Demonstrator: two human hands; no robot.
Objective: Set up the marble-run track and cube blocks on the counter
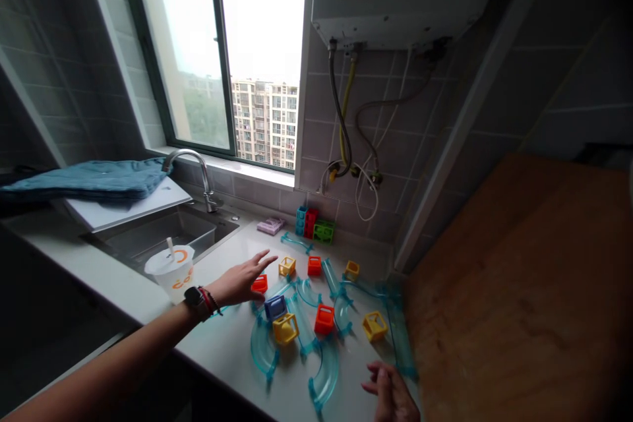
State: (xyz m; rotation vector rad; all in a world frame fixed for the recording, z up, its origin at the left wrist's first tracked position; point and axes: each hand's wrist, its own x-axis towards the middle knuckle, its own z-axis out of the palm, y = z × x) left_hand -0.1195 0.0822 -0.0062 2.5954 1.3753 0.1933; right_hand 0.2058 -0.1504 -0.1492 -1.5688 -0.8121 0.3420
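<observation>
My left hand (242, 280) reaches over the white counter (222, 356), its fingers spread and holding nothing. Beside its fingers lies a red block (260, 283), partly hidden by the hand. Near it are a blue block (275, 307), a yellow block (285, 328) and a pale yellow block (287, 266). My right hand (393, 392) is low at the counter's right side, fingers loosely curled and a little apart, with nothing visible in them. The closest piece to it is another yellow block (374, 326). Clear teal track pieces, such as a curved one (326, 376), lie scattered between the hands.
A lidded drink cup (171, 270) with a straw stands left, beside the sink (198, 244). Stacked blocks (311, 224) and a pinkish packet (270, 225) sit at the back. A wooden board (519, 297) rises at right. Folded blue cloth (99, 181) lies on a white panel.
</observation>
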